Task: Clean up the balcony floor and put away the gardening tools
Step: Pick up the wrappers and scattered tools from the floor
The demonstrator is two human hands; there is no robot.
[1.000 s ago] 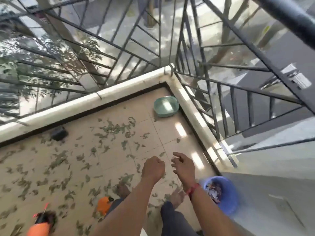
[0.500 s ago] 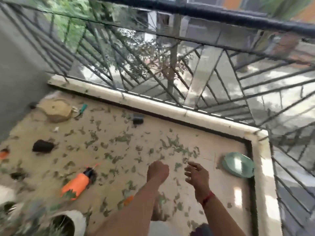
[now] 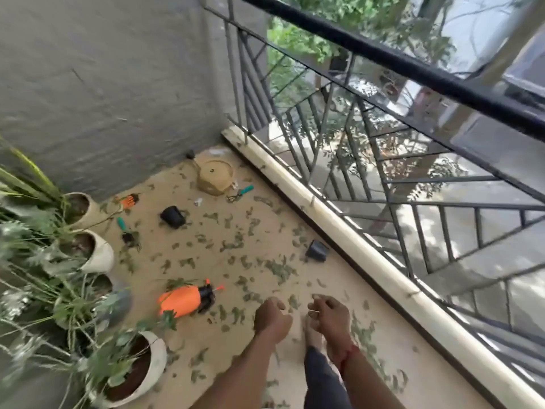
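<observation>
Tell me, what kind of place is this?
Probably a home balcony: a metal railing runs along the edge, potted plants stand by the wall, and fallen leaves litter the floor.

Glossy orange plastic sprayer [image 3: 180,300], matt floor [image 3: 241,343]

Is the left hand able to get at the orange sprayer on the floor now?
Probably yes. The left hand is close to the orange sprayer, with only leaves on the floor between them; bending down seems needed.

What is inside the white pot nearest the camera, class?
The white pot holds dark soil and a leafy plant. Leaves cover part of the soil; below its surface nothing shows.
</observation>
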